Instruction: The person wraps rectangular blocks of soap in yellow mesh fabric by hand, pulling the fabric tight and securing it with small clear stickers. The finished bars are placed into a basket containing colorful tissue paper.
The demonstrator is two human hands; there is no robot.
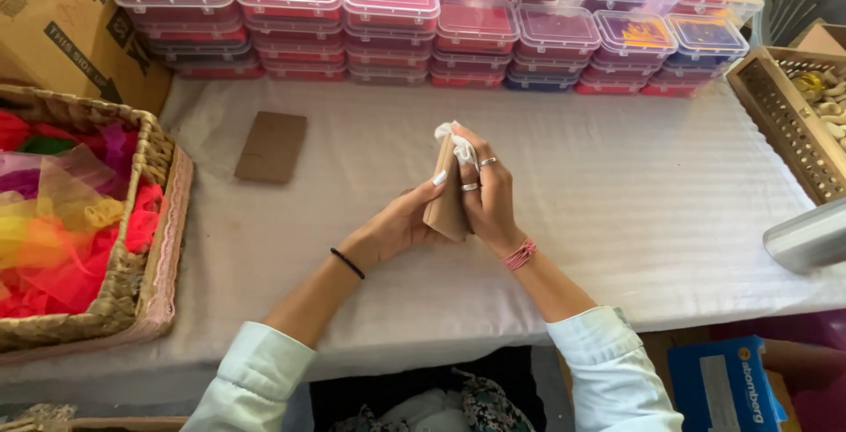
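A small brown paper bag (443, 207) stands upright between my two hands over the middle of the white-covered table (652, 194). My left hand (401, 220) holds its lower side, thumb up against the paper. My right hand (487, 189), with rings on two fingers, grips the other side, its fingertips at the bag's mouth. A bit of white material (452, 135) sticks out of the top of the bag. A black band sits on my left wrist, a pink thread band on my right wrist.
Another flat brown paper bag (271, 146) lies at the left. A wicker basket (145, 247) of coloured net fabric stands far left. Stacked clear lidded boxes (388, 22) line the back. A wooden tray (784, 115) with pale pieces is at right, a metal object (806, 236) below it.
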